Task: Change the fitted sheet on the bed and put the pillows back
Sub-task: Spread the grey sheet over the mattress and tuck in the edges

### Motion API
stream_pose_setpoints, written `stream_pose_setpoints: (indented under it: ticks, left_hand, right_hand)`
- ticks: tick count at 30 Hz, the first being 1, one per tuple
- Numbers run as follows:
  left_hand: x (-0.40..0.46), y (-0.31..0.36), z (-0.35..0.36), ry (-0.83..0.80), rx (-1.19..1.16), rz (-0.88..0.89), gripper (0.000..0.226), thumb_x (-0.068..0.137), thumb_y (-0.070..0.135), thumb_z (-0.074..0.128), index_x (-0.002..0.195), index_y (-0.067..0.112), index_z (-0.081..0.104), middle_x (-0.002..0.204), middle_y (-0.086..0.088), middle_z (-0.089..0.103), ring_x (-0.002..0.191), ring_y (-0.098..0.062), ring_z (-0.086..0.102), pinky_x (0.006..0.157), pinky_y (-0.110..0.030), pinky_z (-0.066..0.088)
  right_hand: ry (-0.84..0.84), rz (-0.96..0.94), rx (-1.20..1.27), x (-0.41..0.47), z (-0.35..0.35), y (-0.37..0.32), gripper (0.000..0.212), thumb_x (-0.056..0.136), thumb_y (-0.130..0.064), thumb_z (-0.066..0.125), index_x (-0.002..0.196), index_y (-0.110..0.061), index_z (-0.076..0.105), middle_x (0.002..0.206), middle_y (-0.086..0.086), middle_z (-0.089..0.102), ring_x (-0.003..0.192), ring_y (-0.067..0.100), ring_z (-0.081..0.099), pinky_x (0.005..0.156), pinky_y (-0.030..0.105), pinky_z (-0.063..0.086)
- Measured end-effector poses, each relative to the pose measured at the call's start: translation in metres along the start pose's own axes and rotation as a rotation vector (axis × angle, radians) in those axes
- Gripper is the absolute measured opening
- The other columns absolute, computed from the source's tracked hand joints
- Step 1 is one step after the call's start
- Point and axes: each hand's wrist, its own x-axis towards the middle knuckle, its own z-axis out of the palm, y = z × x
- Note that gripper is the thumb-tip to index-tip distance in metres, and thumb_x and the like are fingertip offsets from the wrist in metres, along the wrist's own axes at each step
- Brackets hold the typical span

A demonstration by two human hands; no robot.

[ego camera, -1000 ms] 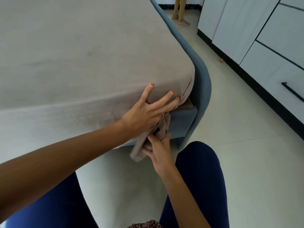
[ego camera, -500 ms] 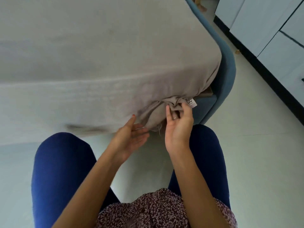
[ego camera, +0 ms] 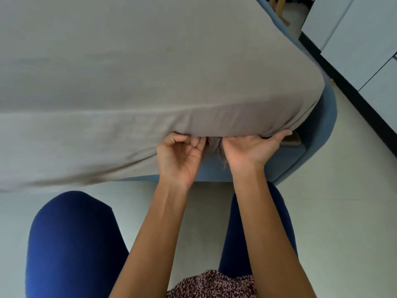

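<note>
- A taupe fitted sheet [ego camera: 150, 78] covers the mattress, filling the far left.
- The left hand [ego camera: 179, 155], palm up, pinches the sheet's lower edge.
- The right hand [ego camera: 249, 149] grasps bunched sheet under the blue bed frame [ego camera: 318, 147] corner.

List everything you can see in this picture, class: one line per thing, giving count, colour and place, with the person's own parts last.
sheet: one, grey-beige, stretched over the mattress, upper left and centre; its loose edge is bunched at the near corner.
bed frame: one, blue, padded, curving round the corner at right.
floor: one, pale, glossy, lower half.
cabinets: a run of white fronts with a black plinth, upper right.
wooden legs: light wood, top edge past the bed; count unclear.
legs: two, in dark blue, bottom.
top: one, maroon speckled, bottom centre.
left hand: palm up, fingers curled at the sheet's edge.
right hand: palm up, fingers tucked under the corner.
</note>
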Motion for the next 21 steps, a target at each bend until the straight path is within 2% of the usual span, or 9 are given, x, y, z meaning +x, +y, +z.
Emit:
stream_pose_setpoints:
  ticks: [4, 8, 9, 11, 14, 16, 17, 19, 21]
  left_hand:
    - [0.007, -0.003, 0.001, -0.069, -0.059, -0.02, 0.038, 0.06, -0.003, 0.042, 0.092, 0.007, 0.061, 0.096, -0.008, 0.064, 0.1, -0.026, 0.058, 0.111, -0.035, 0.034]
    - [0.009, -0.008, 0.003, -0.11, -0.117, 0.006, 0.037, 0.056, -0.001, 0.047, 0.088, 0.008, 0.064, 0.098, -0.008, 0.064, 0.101, -0.027, 0.058, 0.11, -0.031, 0.034]
    - [0.01, -0.008, 0.003, -0.112, -0.132, 0.013, 0.039, 0.05, -0.002, 0.053, 0.087, 0.008, 0.063, 0.099, -0.008, 0.063, 0.103, -0.028, 0.057, 0.11, -0.031, 0.033]
    - [0.01, -0.006, 0.006, -0.107, -0.15, -0.003, 0.051, 0.04, -0.004, 0.061, 0.089, 0.008, 0.06, 0.104, -0.009, 0.062, 0.11, -0.031, 0.054, 0.111, -0.033, 0.032]
    - [0.007, 0.003, 0.005, -0.011, -0.053, -0.095, 0.051, 0.052, -0.005, 0.052, 0.1, 0.009, 0.057, 0.115, -0.012, 0.059, 0.119, -0.035, 0.053, 0.109, -0.041, 0.035]
    - [-0.002, 0.012, 0.008, 0.124, 0.138, -0.139, 0.036, 0.068, -0.007, 0.043, 0.097, 0.009, 0.057, 0.108, -0.011, 0.06, 0.116, -0.033, 0.056, 0.105, -0.044, 0.041]
    - [-0.01, 0.017, 0.008, 0.199, 0.267, -0.124, 0.025, 0.076, -0.006, 0.042, 0.09, 0.01, 0.056, 0.1, -0.011, 0.06, 0.11, -0.031, 0.058, 0.103, -0.044, 0.044]
    - [-0.027, 0.02, 0.0, 0.308, 0.497, -0.054, 0.012, 0.088, 0.003, 0.049, 0.082, 0.011, 0.055, 0.091, -0.009, 0.061, 0.102, -0.025, 0.062, 0.097, -0.041, 0.049]
    - [-0.041, 0.022, -0.019, 0.41, 0.564, 0.016, 0.007, 0.092, 0.011, 0.054, 0.091, 0.011, 0.061, 0.099, -0.005, 0.066, 0.103, -0.018, 0.064, 0.093, -0.037, 0.051]
  right_hand:
    - [0.059, -0.054, 0.073, 0.015, 0.002, 0.009, 0.086, 0.071, -0.088, 0.039, 0.136, -0.032, 0.05, 0.134, 0.009, 0.055, 0.12, 0.038, 0.053, 0.101, 0.061, 0.039]
    - [0.14, -0.037, -0.004, 0.009, 0.006, -0.001, 0.082, 0.077, -0.083, 0.037, 0.136, -0.027, 0.049, 0.132, 0.012, 0.055, 0.119, 0.038, 0.052, 0.101, 0.059, 0.04]
    - [0.168, -0.024, -0.064, 0.001, 0.005, -0.008, 0.076, 0.084, -0.077, 0.038, 0.137, -0.023, 0.047, 0.132, 0.013, 0.055, 0.121, 0.038, 0.051, 0.102, 0.056, 0.041]
    - [0.237, -0.047, -0.279, -0.021, -0.004, -0.018, 0.055, 0.097, -0.051, 0.043, 0.137, -0.013, 0.045, 0.131, 0.015, 0.055, 0.12, 0.032, 0.054, 0.097, 0.047, 0.048]
    - [0.24, -0.239, -0.847, -0.06, -0.036, -0.018, 0.027, 0.099, -0.015, 0.047, 0.124, -0.012, 0.055, 0.112, 0.001, 0.066, 0.103, 0.013, 0.065, 0.083, 0.023, 0.053]
    - [0.085, -0.451, -1.322, -0.076, -0.06, -0.01, 0.02, 0.097, -0.009, 0.05, 0.111, -0.017, 0.062, 0.097, -0.011, 0.066, 0.086, 0.0, 0.063, 0.074, 0.01, 0.048]
    - [-0.06, -0.54, -1.554, -0.079, -0.073, -0.006, 0.019, 0.097, -0.009, 0.051, 0.108, -0.017, 0.063, 0.099, -0.01, 0.064, 0.088, -0.001, 0.061, 0.075, 0.011, 0.047]
    - [-0.408, -0.647, -1.917, -0.075, -0.097, -0.003, 0.021, 0.095, -0.015, 0.05, 0.111, -0.013, 0.064, 0.116, -0.002, 0.059, 0.106, 0.008, 0.057, 0.089, 0.022, 0.046]
    - [-0.78, -0.747, -2.159, -0.061, -0.11, -0.002, 0.028, 0.095, -0.019, 0.049, 0.115, -0.007, 0.065, 0.124, 0.006, 0.059, 0.115, 0.018, 0.053, 0.1, 0.03, 0.042]
